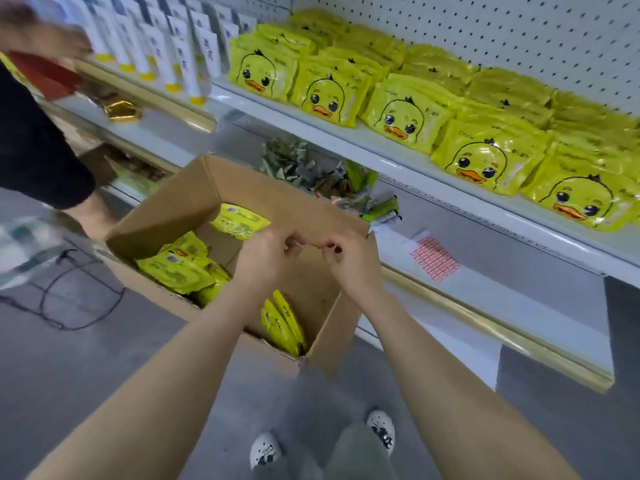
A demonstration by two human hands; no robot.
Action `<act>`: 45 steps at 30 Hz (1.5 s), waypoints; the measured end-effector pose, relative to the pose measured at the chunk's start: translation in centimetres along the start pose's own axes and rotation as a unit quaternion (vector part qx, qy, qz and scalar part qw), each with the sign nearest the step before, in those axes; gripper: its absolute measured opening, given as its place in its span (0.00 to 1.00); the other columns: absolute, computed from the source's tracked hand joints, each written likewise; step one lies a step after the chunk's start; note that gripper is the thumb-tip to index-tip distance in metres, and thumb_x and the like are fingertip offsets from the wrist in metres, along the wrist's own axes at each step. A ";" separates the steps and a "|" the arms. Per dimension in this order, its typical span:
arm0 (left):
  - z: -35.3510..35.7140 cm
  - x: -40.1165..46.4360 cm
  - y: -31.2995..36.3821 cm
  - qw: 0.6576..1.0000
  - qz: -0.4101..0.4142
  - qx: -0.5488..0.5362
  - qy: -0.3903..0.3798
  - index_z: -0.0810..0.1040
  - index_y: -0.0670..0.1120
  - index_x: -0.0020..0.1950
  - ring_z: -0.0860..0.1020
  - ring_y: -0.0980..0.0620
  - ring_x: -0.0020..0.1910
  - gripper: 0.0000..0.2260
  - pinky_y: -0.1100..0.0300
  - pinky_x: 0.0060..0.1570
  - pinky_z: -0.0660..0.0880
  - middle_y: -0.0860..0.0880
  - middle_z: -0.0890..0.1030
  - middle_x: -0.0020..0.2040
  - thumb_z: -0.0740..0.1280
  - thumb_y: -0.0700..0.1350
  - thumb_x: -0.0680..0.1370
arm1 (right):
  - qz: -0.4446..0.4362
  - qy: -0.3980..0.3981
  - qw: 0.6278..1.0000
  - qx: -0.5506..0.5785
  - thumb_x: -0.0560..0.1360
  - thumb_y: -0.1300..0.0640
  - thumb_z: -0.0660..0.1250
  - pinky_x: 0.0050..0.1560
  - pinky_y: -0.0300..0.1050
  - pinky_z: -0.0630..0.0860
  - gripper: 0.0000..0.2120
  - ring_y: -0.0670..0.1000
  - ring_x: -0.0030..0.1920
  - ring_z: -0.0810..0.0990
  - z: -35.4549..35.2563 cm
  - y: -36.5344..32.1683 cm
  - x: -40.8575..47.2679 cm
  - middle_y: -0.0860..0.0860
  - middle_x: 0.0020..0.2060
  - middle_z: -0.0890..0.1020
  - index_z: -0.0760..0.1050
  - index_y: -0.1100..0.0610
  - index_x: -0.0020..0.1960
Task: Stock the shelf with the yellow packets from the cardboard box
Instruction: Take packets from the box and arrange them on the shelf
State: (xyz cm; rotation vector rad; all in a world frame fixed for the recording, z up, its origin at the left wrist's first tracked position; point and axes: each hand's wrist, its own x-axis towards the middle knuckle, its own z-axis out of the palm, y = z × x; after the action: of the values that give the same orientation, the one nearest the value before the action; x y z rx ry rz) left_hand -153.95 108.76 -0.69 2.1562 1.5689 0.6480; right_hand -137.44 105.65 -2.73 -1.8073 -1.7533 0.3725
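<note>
White pegboard backs the shelf (398, 157), where rows of duck-faced yellow packets (401, 116) already run from twelve o'clock down toward three o'clock. Below it, at centre frame, the cardboard box (166, 216) stands open on the grey floor with more packets (176, 271) lying loose at its nine o'clock side and a few standing on edge at its six o'clock corner. Both hands hover together over the box mouth: the left hand (266, 258) has its fingers curled and a packet (239, 221) sits at its fingertips at eleven o'clock, though whether it is truly pinched I cannot tell; the right hand (349, 261) is curled too, seemingly holding nothing. At ten o'clock another person reaches toward white tubes (173, 53) on the neighbouring shelf. To do this step well, I judge it best to gather several packets flat, faces turned one way, then lift clear of the box wall before swinging up to the open shelf edge
</note>
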 end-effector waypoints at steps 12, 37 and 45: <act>-1.6 -0.5 -17.0 0.978 -0.188 0.051 -0.077 0.78 0.52 0.61 0.76 0.45 0.58 0.17 0.56 0.52 0.72 0.47 0.76 0.61 0.72 0.43 0.73 | 0.022 -0.267 0.963 0.004 0.73 0.62 0.66 0.57 0.46 0.72 0.17 0.58 0.59 0.77 15.9 -5.8 4.9 0.57 0.56 0.79 0.79 0.49 0.60; 2.3 7.4 -28.2 0.961 -0.217 0.063 -0.160 0.62 0.49 0.75 0.69 0.39 0.66 0.34 0.52 0.62 0.69 0.40 0.61 0.73 0.68 0.34 0.71 | 0.236 -0.261 0.930 0.100 0.74 0.64 0.69 0.45 0.36 0.69 0.11 0.49 0.47 0.78 28.6 -3.4 15.5 0.51 0.49 0.82 0.80 0.54 0.55; 7.4 9.4 -27.5 0.956 -0.146 0.039 -0.252 0.66 0.48 0.72 0.68 0.40 0.67 0.28 0.52 0.64 0.68 0.43 0.66 0.71 0.65 0.34 0.73 | 0.214 -0.210 0.953 -0.039 0.76 0.47 0.64 0.64 0.47 0.70 0.21 0.58 0.64 0.74 26.5 1.6 11.9 0.56 0.64 0.77 0.73 0.49 0.68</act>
State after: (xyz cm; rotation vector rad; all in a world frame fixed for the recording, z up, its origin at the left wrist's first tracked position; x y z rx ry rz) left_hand -168.41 125.45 -20.91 1.8807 1.5866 -0.0605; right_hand -150.27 122.98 -22.23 -2.2952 -1.6393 0.9332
